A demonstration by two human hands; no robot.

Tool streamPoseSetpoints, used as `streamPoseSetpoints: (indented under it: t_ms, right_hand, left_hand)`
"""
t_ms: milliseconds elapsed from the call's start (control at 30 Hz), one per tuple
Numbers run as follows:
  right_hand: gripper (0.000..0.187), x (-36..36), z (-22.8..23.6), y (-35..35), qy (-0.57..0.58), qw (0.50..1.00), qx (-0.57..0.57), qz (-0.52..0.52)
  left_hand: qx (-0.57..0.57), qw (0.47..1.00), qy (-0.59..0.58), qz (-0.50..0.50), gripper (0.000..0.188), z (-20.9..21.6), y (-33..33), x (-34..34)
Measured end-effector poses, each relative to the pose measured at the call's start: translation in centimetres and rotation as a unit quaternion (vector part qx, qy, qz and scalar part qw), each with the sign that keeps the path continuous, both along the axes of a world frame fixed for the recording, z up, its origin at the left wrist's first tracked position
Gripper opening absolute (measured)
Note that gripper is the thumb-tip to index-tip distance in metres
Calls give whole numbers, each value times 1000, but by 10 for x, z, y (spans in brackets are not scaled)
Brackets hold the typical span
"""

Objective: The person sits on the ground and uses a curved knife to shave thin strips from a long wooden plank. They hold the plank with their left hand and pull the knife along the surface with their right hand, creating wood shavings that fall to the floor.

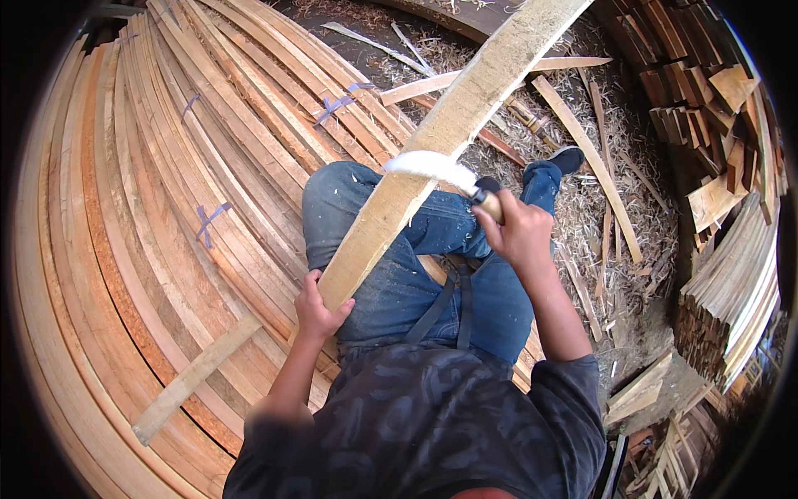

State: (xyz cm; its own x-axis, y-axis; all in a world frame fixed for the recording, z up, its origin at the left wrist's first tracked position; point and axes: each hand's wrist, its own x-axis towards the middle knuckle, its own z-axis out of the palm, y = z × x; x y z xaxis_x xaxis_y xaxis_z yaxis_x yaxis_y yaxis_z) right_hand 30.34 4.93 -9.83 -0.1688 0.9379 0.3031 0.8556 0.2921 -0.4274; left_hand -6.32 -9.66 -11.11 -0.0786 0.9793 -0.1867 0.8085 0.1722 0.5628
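A long, pale wooden plank (457,104) slants across my thigh, its far end running out past the top of the picture. At its near end my left hand (318,309) is closed round the board. My right hand (522,231) grips the short wooden handle of a knife (432,166). The knife's curved blade lies across the plank's face, washed out white by glare, so its cutting edge cannot be made out. Both of my legs are in blue jeans (332,220), dusted with wood bits.
Stacked long boards (166,208) with purple ties fill the left side. A short wood piece (199,378) lies on them. Wood shavings (615,166) and offcut strips cover the ground at right. Stacked timber (690,91) stands at the far right, with thin slats (731,283) below it.
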Motion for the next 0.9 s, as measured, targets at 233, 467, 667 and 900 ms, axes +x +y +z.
streamPoseSetpoints:
  t_ms: [233,467,667,900]
  right_hand:
    - [37,14,-5,11,22,996,9,-84]
    - [40,43,7,32,-132,987,77,-55]
    - [38,25,7,19,-73,996,-16,-40]
    - [41,15,7,9,-87,996,14,10]
  left_hand:
    - [-2,1000,11,2,78,4,4,4]
    - [0,1000,15,7,78,5,-4,1]
    - [-11,1000,9,9,78,3,-1,4]
    - [12,1000,18,0,78,1,2,1]
